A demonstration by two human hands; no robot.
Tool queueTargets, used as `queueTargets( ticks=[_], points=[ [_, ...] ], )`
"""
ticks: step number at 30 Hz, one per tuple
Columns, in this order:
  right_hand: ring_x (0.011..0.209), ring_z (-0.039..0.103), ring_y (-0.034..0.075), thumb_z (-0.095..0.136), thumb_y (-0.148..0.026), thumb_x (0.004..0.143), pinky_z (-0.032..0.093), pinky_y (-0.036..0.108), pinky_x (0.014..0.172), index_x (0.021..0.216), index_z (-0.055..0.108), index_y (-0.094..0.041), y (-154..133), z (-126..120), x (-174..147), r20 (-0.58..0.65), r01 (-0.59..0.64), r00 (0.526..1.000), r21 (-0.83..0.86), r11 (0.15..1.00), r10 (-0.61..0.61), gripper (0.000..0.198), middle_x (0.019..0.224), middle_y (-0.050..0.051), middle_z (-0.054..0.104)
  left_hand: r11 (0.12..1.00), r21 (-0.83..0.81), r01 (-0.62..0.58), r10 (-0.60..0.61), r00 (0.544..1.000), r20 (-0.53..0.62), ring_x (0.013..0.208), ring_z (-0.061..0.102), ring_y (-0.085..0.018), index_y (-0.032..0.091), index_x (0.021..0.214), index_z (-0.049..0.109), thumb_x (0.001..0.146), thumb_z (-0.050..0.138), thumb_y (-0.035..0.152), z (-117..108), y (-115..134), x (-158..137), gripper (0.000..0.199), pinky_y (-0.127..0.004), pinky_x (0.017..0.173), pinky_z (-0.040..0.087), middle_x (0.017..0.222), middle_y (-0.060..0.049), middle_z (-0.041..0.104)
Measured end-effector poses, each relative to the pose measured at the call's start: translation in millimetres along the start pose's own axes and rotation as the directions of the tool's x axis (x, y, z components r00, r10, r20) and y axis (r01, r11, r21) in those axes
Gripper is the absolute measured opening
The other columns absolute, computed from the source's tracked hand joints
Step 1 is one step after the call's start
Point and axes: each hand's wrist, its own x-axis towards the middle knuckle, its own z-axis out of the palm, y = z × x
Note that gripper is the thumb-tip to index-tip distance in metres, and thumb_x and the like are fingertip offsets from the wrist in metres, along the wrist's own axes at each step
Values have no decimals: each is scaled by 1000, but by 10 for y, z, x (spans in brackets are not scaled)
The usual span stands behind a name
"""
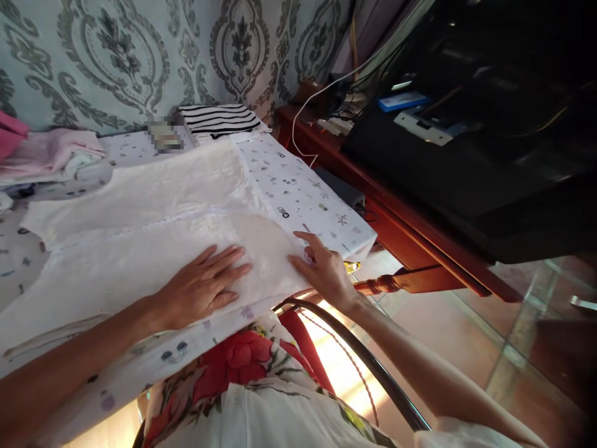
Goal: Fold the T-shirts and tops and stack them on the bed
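Observation:
A white sleeveless garment [125, 249] lies spread over a table, with a lace-like strip running along its middle. My left hand [200, 286] rests flat on its near part, fingers spread and pointing right. At the garment's right edge is my right hand [326, 270], index finger and thumb stretched apart; its other fingers are partly hidden. Beneath the garment is a white tablecloth [317, 196] with small printed figures.
A folded black-and-white striped cloth [219, 119] sits at the back, with pink clothes [51, 152] at the left. On the right stand a reddish wooden stand [420, 233] and a large black screen [489, 155]. A curved dark chair rail [359, 348] is close to my right forearm.

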Motion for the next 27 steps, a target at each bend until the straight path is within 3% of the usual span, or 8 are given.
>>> queueTargets(
  ticks=[7,10,13,16,19,23,27],
  points=[
    [64,65,22,44,-42,97,49,31,61,127,61,-18,66,21,-34,-87,176,973,-309,934,-213,42,71,5,67,990,-82,-117,122,991,61,153,20,-25,27,150,42,101,42,51,79,175,479,54,-48,125,10,165,-10,24],
    [79,68,26,42,-40,99,53,37,70,123,63,-18,-78,1,-6,-166,307,911,-334,891,-377,39,87,10,70,988,-83,-128,131,991,35,152,22,-24,26,149,44,99,45,55,81,263,515,58,-48,125,12,163,-10,30],
    [109,65,29,42,-37,100,54,41,88,134,57,-21,-241,125,29,-151,500,828,-235,834,-539,40,121,14,66,996,-10,-84,84,996,24,153,20,-20,25,146,47,100,42,55,71,295,463,56,-44,125,12,162,-8,33],
    [127,57,28,39,-38,101,51,44,99,153,35,-24,-269,385,38,-29,649,748,-173,741,-662,54,146,13,53,1000,4,4,-4,1000,3,153,20,-20,19,148,44,100,40,56,47,278,250,61,-43,126,10,161,-9,36],
    [134,51,31,38,-42,101,44,53,108,160,17,-26,-141,613,35,-7,691,709,-189,697,-705,65,152,12,48,990,-63,125,-125,992,-1,152,21,-22,12,154,32,100,40,56,8,250,-148,70,-45,126,9,162,-13,31],
    [139,46,32,42,-46,98,40,59,110,160,19,-31,10,665,70,24,702,698,-220,678,-715,68,154,9,46,952,-134,277,-280,960,-8,153,16,-20,16,157,25,99,38,59,-77,167,-728,73,-42,126,5,164,-11,25],
    [139,45,34,52,-55,90,45,61,103,155,28,-44,33,574,138,118,810,573,-232,539,-811,71,153,2,47,878,-133,460,-466,884,-20,153,16,-20,25,159,20,101,34,58,-207,-62,-1149,68,-42,127,7,165,-7,22]
  ],
)
